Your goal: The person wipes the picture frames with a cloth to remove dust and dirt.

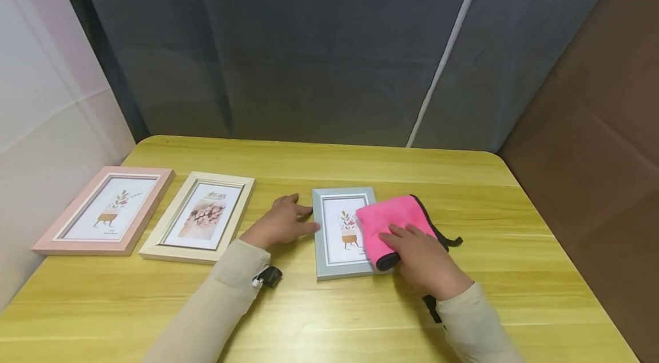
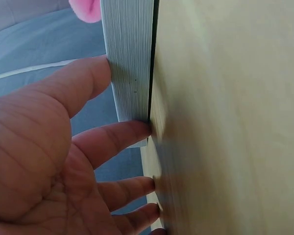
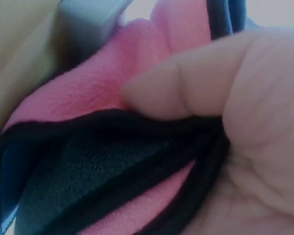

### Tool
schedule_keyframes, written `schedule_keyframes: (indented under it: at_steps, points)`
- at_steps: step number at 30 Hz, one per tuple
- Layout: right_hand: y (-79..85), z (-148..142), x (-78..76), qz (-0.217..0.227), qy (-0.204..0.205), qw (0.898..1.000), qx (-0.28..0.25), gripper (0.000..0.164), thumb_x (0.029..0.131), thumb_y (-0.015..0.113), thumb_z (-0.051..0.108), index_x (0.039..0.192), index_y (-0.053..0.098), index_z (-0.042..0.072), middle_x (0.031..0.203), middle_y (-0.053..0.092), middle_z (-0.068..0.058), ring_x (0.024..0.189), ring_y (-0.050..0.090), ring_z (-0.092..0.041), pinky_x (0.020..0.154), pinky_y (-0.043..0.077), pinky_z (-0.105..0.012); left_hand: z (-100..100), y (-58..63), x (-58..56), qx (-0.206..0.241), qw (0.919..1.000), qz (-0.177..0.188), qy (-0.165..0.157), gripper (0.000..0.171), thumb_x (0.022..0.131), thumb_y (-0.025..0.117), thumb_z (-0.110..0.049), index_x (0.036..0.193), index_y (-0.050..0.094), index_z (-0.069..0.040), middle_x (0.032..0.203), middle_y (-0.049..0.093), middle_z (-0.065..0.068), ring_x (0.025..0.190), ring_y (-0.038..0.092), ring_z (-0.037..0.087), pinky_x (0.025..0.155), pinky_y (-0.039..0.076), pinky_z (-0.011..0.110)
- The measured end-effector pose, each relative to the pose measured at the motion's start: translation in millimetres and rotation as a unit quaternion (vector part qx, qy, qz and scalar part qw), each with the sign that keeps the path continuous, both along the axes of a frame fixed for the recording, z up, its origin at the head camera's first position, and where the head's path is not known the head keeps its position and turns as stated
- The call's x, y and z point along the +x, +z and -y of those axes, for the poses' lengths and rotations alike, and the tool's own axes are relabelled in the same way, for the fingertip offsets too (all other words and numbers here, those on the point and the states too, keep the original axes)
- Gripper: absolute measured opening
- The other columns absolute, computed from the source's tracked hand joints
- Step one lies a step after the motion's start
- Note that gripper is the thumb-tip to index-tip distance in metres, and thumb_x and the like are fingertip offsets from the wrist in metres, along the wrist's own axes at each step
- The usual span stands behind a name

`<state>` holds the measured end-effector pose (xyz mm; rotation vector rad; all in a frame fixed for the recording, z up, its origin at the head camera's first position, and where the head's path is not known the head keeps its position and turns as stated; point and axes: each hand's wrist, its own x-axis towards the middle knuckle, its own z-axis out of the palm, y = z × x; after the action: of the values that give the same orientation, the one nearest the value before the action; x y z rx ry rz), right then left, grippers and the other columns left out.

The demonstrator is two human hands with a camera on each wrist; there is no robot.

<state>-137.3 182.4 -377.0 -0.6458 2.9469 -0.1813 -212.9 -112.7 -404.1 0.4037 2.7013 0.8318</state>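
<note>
A grey-blue picture frame (image 1: 319,237) lies face up on the table, with a potted-plant drawing inside its white border. My left hand (image 1: 280,223) is at its left side; in the left wrist view the straight thumb and index finger touch the frame's side edge (image 2: 130,58), and the other fingertips meet the table. A folded pink cloth (image 1: 378,226) with black trim covers the frame's right part. My right hand (image 1: 424,260) holds this cloth against the frame, the fingers over its top. Close up in the right wrist view, the thumb (image 3: 181,88) presses on the gathered folds.
To the left, a cream picture frame (image 1: 237,211) and a pink picture frame (image 1: 48,242) lie side by side on the yellow wood-grain table (image 1: 329,328). A dark grey curtain (image 1: 309,54) hangs behind; a brown panel (image 1: 602,140) stands at the right, a white one (image 1: 56,94) at the left.
</note>
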Motion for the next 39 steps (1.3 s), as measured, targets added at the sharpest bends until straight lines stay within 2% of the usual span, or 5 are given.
schedule_keyframes:
  at_steps: [11, 18, 26, 33, 39]
  points:
    - [-9.4, -90.4, -32.1, 0.079, -0.070, 0.993, -0.057, 0.057, 0.083, 0.049, -0.007, 0.139, 0.055, -0.001, 0.144, 0.043, -0.034, 0.133, 0.038, -0.052, 0.107, 0.032, -0.061, 1.9, -0.5, 1.1, -0.014, 0.9999, -0.005, -0.002, 0.060, 0.095, 0.065, -0.042, 0.139, 0.057, -0.004, 0.156, 0.024, 0.031, 0.145, 0.016, 0.049, 0.113, 0.021, 0.062]
    - [-3.0, -106.6, -27.3, 0.165, -0.089, 0.975, -0.122, 0.075, 0.083, 0.073, 0.031, 0.145, 0.047, -0.002, 0.154, 0.031, -0.030, 0.141, 0.026, -0.048, 0.108, 0.030, -0.061, 3.1, -2.1, -1.2, -0.015, 0.9999, -0.008, 0.001, 0.057, 0.096, 0.064, -0.038, 0.139, 0.057, -0.002, 0.156, 0.026, 0.030, 0.144, 0.019, 0.049, 0.113, 0.022, 0.061]
    - [-4.7, -102.7, -28.9, 0.166, -0.095, 0.973, -0.132, 0.086, 0.085, 0.071, 0.053, 0.144, 0.047, -0.005, 0.153, 0.031, -0.031, 0.141, 0.027, -0.048, 0.110, 0.028, -0.062, 4.1, 7.1, 2.5, -0.016, 0.9992, -0.035, 0.010, 0.058, 0.094, 0.067, -0.036, 0.137, 0.057, 0.001, 0.145, 0.045, 0.027, 0.134, 0.041, 0.046, 0.109, 0.033, 0.057]
    - [-3.9, -97.8, -30.0, 0.165, -0.089, 0.971, -0.146, 0.082, 0.089, 0.067, 0.053, 0.141, 0.049, -0.007, 0.150, 0.035, -0.033, 0.140, 0.027, -0.050, 0.111, 0.026, -0.061, 2.2, 32.6, 37.3, -0.018, 0.9961, -0.086, -0.008, 0.049, 0.091, 0.072, -0.032, 0.126, 0.065, 0.001, 0.127, 0.062, 0.019, 0.117, 0.057, 0.037, 0.100, 0.045, 0.052]
    - [-2.2, -97.2, -29.5, 0.158, -0.094, 0.974, -0.136, 0.081, 0.089, 0.068, 0.052, 0.140, 0.049, -0.008, 0.148, 0.038, -0.033, 0.140, 0.029, -0.049, 0.110, 0.027, -0.061, -11.3, 25.8, 79.1, -0.071, 0.9887, -0.122, -0.051, 0.076, 0.079, 0.082, -0.044, 0.128, 0.058, 0.009, 0.122, 0.060, 0.022, 0.109, 0.058, 0.038, 0.093, 0.049, 0.050]
